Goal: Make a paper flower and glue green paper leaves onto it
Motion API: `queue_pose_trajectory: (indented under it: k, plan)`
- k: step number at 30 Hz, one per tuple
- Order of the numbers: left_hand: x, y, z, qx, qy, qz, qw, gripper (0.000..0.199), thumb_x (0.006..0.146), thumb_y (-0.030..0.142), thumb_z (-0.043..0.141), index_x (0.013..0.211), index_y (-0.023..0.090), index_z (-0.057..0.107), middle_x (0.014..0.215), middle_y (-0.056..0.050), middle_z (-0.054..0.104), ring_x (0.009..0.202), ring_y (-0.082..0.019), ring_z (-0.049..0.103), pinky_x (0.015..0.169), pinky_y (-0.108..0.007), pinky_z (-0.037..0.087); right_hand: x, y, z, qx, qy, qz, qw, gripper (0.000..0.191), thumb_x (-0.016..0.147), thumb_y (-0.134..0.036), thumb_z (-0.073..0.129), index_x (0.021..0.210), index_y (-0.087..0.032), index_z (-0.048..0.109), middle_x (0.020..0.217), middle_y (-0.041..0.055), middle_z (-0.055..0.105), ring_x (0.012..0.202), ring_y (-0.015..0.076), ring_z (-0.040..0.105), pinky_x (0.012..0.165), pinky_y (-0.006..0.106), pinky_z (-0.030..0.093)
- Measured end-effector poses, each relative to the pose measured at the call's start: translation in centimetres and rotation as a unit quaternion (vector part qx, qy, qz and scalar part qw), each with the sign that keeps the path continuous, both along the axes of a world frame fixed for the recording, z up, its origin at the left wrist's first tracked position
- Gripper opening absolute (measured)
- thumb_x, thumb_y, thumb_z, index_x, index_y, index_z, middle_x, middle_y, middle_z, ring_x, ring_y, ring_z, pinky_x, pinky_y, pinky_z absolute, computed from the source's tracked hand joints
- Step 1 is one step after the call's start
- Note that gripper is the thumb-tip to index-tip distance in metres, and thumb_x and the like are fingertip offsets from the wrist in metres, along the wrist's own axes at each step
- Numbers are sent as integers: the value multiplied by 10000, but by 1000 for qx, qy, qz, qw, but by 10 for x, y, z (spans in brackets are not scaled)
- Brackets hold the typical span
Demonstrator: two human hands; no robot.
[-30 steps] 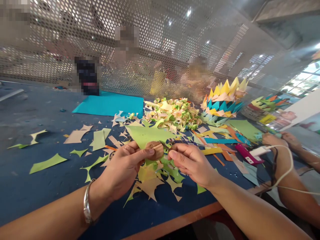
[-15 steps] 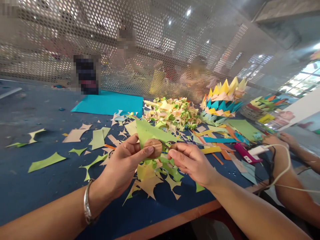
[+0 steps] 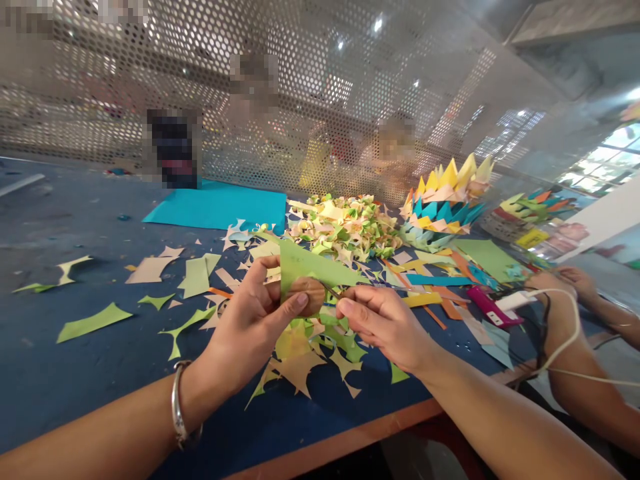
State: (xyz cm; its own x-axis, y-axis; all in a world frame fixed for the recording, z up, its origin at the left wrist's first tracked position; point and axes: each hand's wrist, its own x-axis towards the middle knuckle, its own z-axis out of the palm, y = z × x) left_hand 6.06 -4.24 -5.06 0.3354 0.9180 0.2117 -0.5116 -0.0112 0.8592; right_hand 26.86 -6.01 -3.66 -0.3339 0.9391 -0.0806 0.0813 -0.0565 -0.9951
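My left hand (image 3: 253, 317) pinches a sheet of light green paper (image 3: 313, 262) together with a round brown disc (image 3: 310, 297) that looks like wood, the thumb pressing on the disc's face. At the right side of the disc, my right hand (image 3: 387, 323) is closed around small scissors (image 3: 331, 291). Their dark blades meet the green paper beside the disc's edge, and the handles are mostly hidden by my fingers. Green and peach paper offcuts (image 3: 295, 367) lie on the blue tabletop (image 3: 220, 433) below both hands.
Behind my hands is a heap of small paper pieces (image 3: 345, 227), with a blue sheet (image 3: 225, 205) to its left. Stacked pointed paper crowns (image 3: 445, 200) stand at right. A pink power bank (image 3: 493, 308) with a white cable lies near another person's hands (image 3: 550, 287). Perforated metal (image 3: 300, 100) rises behind.
My left hand has turned slightly and the green paper with the disc has shifted a little to the right. My right hand stays nearly in place with the scissors at the paper.
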Motion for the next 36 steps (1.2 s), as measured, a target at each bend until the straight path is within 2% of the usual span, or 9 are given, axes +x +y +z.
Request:
queue_pose_trajectory:
  k: [8,12,19,23,28,36]
  plan:
    - [0,-3,4,2,34,12,999,415,874,153,752,1126,205,427,926,-54,820,836,-157,778,813,-250,599,4,-3,0,29,-37,1,999,375,931,-506,663,785,-164,615,531,-99,324,438,44,237,403,237,173]
    - [-1,-3,2,-5,18,3,1000,380,878,151,748,1124,187,461,900,-46,816,801,-142,770,776,-234,591,3,-3,0,41,-53,-5,998,392,928,-522,660,778,-163,613,537,-94,331,446,47,257,412,243,179]
    - [2,1,2,-49,7,1,999,324,809,230,827,951,174,541,922,-72,819,833,-166,768,800,-253,580,2,-6,3,54,-77,-8,996,396,935,-528,647,793,-159,618,553,-84,351,463,53,264,420,250,179]
    - [2,0,3,-63,8,25,998,236,790,241,837,869,168,627,922,-65,817,848,-177,759,841,-270,568,3,-10,3,45,-81,-12,996,385,933,-523,651,803,-163,622,557,-87,327,464,56,246,414,250,164]
    - [0,-1,5,-74,34,45,996,194,774,220,835,910,157,712,901,-74,810,836,-210,748,866,-324,565,3,-10,6,39,-79,-13,996,375,933,-506,659,786,-164,617,553,-89,316,466,57,231,409,249,153]
    - [0,-1,5,-80,30,32,996,188,782,227,829,918,157,719,881,-70,801,821,-201,735,827,-310,565,2,-8,9,4,-46,-4,999,378,912,-507,682,788,-153,639,527,-99,315,436,46,241,400,240,161]
